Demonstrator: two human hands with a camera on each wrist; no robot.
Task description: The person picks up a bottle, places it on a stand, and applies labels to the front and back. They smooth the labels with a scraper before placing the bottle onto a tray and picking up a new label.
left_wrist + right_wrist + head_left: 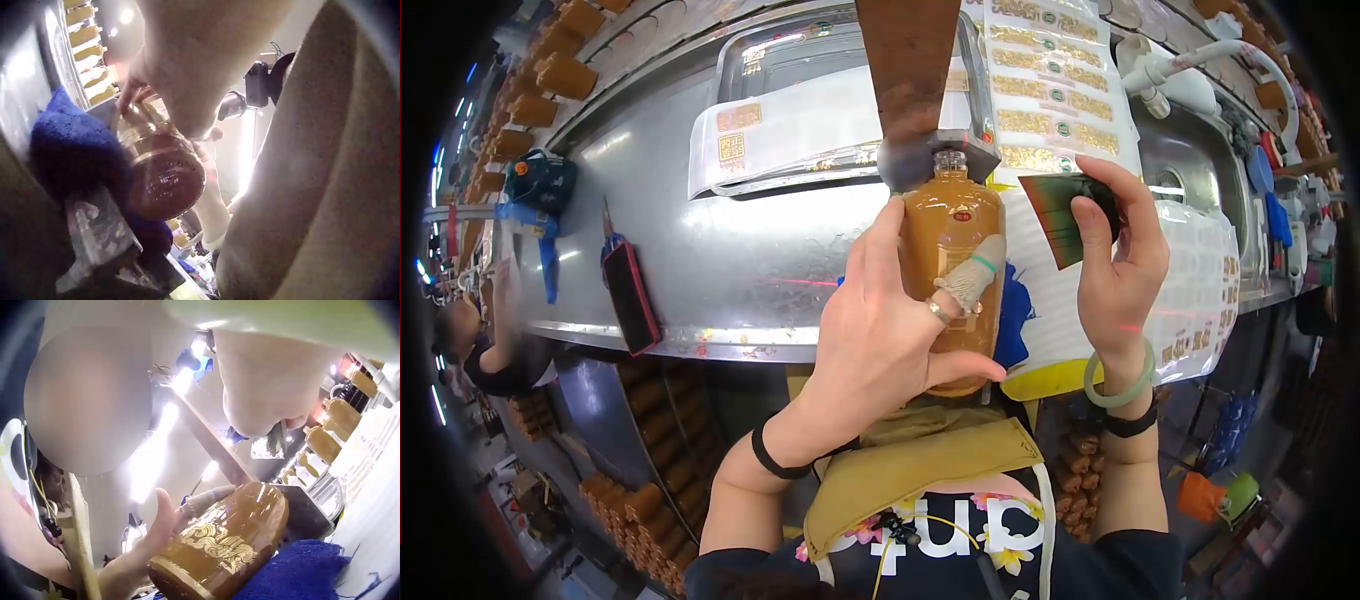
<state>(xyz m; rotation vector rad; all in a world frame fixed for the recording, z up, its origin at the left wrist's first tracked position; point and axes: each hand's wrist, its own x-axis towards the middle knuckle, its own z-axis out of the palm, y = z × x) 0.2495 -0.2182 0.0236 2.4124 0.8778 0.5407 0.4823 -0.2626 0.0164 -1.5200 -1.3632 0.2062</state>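
An amber-brown glass bottle (952, 228) with a small red emblem and gold raised decoration (222, 547) lies with its neck away from me. Blue cloth (294, 569) is under and beside it. My left hand (875, 335) rests on the bottle: fingers stretch along its left side, and one finger in a pale fabric finger cot (972, 280) lies on its upper face. The left thumb sticks out straight, raised off the glass. To the right of the bottle, my right hand (1128, 270) pinches a glossy dark green-and-red card (1055, 220) between thumb and fingers.
A brown upright post (908, 60) and metal block stand at the bottle's neck. Sheets of gold decals (1050, 85) lie at back right, beside a sink (1200, 160) with a faucet. On the left are a tray (745, 75), a red-edged phone (630, 300) and scissors.
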